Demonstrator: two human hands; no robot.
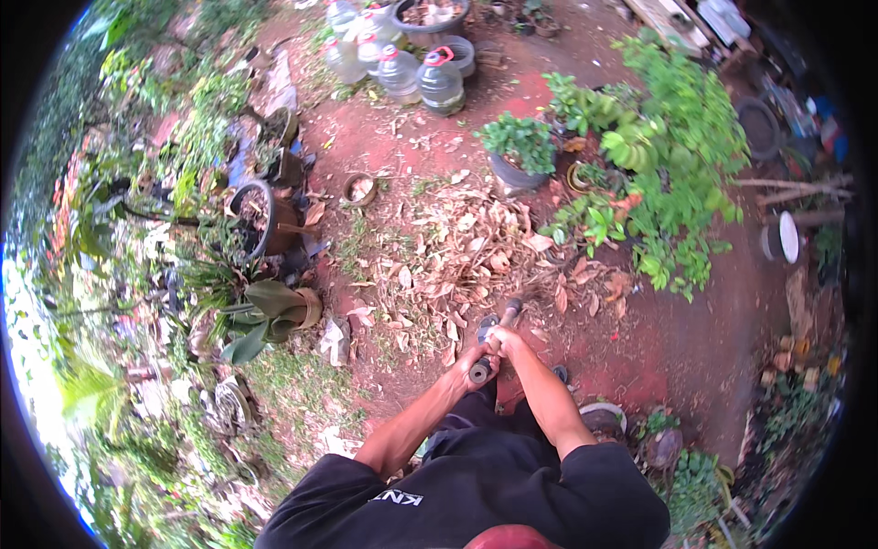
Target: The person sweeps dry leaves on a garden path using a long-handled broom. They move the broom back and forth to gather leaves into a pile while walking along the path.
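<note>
Both hands grip the handle of a broom (509, 316) in front of my body. My left hand (475, 358) wraps around it close to its dark, hollow top end, which points up at me. Just beyond, my right hand (504, 339) holds the handle lower down, close against the left. A dark collar shows past the right hand, and the bristles beyond it are blurred over the ground. Beside the broom's lower end lies a heap of dry brown leaves (473, 254), spread across reddish soil.
Potted shrubs (518, 151) border the leaf heap on the right. A large round pot (257, 216) and a broad-leaved potted plant (281, 309) stand left. Clear plastic bottles (398, 72) cluster farther off. A small bowl-like pot (359, 189) sits near the leaves.
</note>
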